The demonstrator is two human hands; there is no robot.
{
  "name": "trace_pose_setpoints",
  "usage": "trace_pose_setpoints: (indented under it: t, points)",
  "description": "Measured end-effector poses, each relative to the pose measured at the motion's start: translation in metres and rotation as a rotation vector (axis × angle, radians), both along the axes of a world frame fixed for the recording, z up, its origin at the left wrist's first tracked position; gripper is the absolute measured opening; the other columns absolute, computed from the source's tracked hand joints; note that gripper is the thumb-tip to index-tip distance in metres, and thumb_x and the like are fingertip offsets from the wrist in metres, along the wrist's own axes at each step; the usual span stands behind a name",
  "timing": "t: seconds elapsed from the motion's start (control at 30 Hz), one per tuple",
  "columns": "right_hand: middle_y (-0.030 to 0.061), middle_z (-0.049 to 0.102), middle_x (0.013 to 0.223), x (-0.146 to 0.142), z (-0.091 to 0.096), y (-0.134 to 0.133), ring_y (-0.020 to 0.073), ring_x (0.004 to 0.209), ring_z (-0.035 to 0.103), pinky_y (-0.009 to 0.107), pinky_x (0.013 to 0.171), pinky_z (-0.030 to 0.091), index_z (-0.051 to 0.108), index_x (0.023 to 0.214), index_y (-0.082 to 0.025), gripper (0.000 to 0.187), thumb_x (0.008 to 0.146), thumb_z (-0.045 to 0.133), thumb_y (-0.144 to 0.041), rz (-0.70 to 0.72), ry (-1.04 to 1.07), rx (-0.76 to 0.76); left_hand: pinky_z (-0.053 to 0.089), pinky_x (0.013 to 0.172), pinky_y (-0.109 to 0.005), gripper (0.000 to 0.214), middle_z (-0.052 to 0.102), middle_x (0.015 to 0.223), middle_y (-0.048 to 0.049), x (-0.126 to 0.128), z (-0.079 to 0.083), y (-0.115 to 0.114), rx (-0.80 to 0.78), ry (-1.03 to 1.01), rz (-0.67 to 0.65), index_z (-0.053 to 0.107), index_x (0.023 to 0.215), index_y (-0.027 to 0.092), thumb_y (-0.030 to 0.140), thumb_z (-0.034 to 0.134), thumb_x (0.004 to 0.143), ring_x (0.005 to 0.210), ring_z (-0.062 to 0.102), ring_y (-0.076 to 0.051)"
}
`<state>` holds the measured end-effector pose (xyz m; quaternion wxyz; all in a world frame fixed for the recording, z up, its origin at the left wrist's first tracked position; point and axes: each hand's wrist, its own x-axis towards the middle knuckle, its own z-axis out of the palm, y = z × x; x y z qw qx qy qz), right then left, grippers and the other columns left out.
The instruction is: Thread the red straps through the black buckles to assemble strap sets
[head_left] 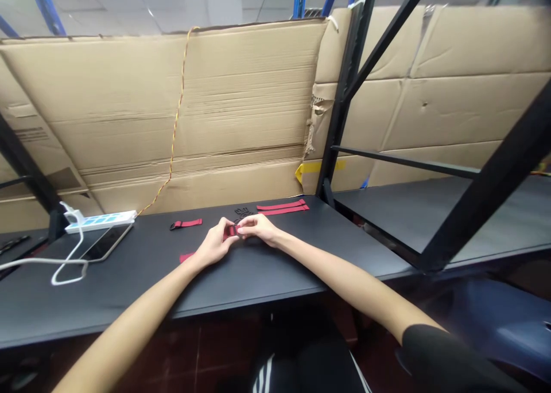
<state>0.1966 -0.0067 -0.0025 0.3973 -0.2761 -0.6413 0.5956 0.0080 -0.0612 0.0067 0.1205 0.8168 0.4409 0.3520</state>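
I reach both forearms forward over the dark tabletop (258, 278). My left hand (214, 245) and right hand (260, 230) nearly meet, fingers bent, pinching a red strap (231, 231) between their fingertips. It looks flat and narrow, mostly covered by my fingers, with something dark on it.

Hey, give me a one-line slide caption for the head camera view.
The left hand and right hand hold a red strap at a dark tabletop, small black pieces just beyond.
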Motion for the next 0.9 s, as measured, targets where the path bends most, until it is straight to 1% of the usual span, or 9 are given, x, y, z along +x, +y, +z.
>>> trace_pose_setpoints:
  t: [0.17, 0.33, 0.4, 0.47, 0.53, 0.63, 0.73, 0.8, 0.9]
  points:
    - [0.0026, 0.068, 0.068, 0.002, 0.000, 0.000, 0.0125, 0.057, 0.059, 0.028, 0.062, 0.049, 0.070, 0.078, -0.014, 0.032, 0.055, 0.082, -0.032, -0.007, -0.006, 0.000, 0.045, 0.073, -0.029, 0.026, 0.065, 0.086, -0.0003, -0.001, 0.003, -0.002, 0.001, 0.002, 0.035, 0.053, 0.099, 0.021, 0.040, 0.059, 0.083, 0.074, 0.059, -0.017]
    - [0.0014, 0.066, 0.063, 0.002, -0.003, 0.003, 0.0127, 0.056, 0.059, 0.027, 0.061, 0.048, 0.069, 0.076, -0.014, 0.025, 0.059, 0.078, -0.030, 0.010, -0.056, 0.020, 0.046, 0.073, -0.028, 0.034, 0.068, 0.088, -0.0003, -0.001, -0.001, 0.000, 0.000, 0.012, 0.044, 0.058, 0.102, 0.022, 0.046, 0.064, 0.079, 0.076, 0.062, -0.017]
    - [0.0014, 0.066, 0.065, 0.000, -0.005, 0.006, 0.0129, 0.056, 0.059, 0.027, 0.060, 0.048, 0.069, 0.079, -0.014, 0.023, 0.061, 0.074, -0.027, 0.000, -0.086, 0.035, 0.046, 0.077, -0.029, 0.038, 0.068, 0.095, -0.0016, -0.002, -0.004, 0.002, 0.021, 0.038, 0.068, 0.059, 0.107, 0.023, 0.048, 0.064, 0.078, 0.083, 0.063, -0.019]
    - [0.0028, 0.067, 0.070, 0.000, -0.006, 0.013, 0.0134, 0.056, 0.059, 0.028, 0.060, 0.049, 0.070, 0.083, -0.015, 0.020, 0.065, 0.068, -0.023, -0.069, -0.168, 0.081, 0.046, 0.077, -0.030, 0.046, 0.067, 0.099, -0.0035, -0.004, -0.006, 0.005, 0.035, 0.076, 0.117, 0.057, 0.117, 0.024, 0.049, 0.063, 0.079, 0.087, 0.063, -0.021]
    - [0.0047, 0.069, 0.074, 0.005, -0.004, 0.020, 0.0153, 0.059, 0.060, 0.029, 0.061, 0.049, 0.071, 0.083, -0.015, 0.018, 0.069, 0.060, -0.020, -0.221, -0.369, 0.187, 0.046, 0.075, -0.031, 0.045, 0.066, 0.095, -0.0049, -0.008, -0.008, 0.010, 0.037, 0.114, 0.167, 0.057, 0.120, 0.023, 0.049, 0.058, 0.083, 0.086, 0.062, -0.021]
    - [0.0097, 0.070, 0.079, 0.022, 0.003, 0.028, 0.0227, 0.074, 0.064, 0.033, 0.072, 0.048, 0.072, 0.078, -0.015, 0.019, 0.073, 0.054, -0.017, -0.491, -0.802, 0.391, 0.046, 0.074, -0.031, 0.028, 0.062, 0.084, -0.0050, -0.017, -0.010, 0.015, 0.026, 0.176, 0.186, 0.067, 0.099, 0.021, 0.040, 0.048, 0.089, 0.078, 0.059, -0.020]
    - [0.0183, 0.067, 0.100, 0.036, 0.009, 0.027, 0.0321, 0.099, 0.060, 0.041, 0.085, 0.044, 0.072, 0.089, -0.012, 0.023, 0.076, 0.053, -0.016, -0.612, -0.976, 0.533, 0.046, 0.074, -0.031, 0.024, 0.059, 0.082, -0.0051, -0.022, -0.011, 0.018, 0.006, 0.221, 0.143, 0.070, 0.086, 0.021, 0.034, 0.049, 0.087, 0.076, 0.058, -0.019]
    - [0.0191, 0.062, 0.114, 0.036, 0.009, 0.021, 0.0316, 0.109, 0.055, 0.043, 0.092, 0.039, 0.068, 0.105, -0.013, 0.030, 0.083, 0.049, -0.018, -0.598, -1.017, 0.703, 0.046, 0.074, -0.031, 0.024, 0.060, 0.085, -0.0052, -0.023, -0.013, 0.019, 0.007, 0.221, 0.104, 0.070, 0.087, 0.022, 0.035, 0.050, 0.087, 0.078, 0.058, -0.019]
    - [0.0159, 0.057, 0.128, 0.022, 0.003, 0.013, 0.0286, 0.117, 0.050, 0.048, 0.101, 0.031, 0.060, 0.122, -0.017, 0.036, 0.092, 0.042, -0.028, -0.385, -1.004, 0.926, 0.048, 0.078, -0.032, 0.026, 0.061, 0.090, -0.0052, -0.023, -0.016, 0.020, 0.027, 0.198, 0.087, 0.069, 0.098, 0.023, 0.039, 0.052, 0.087, 0.083, 0.059, -0.020]
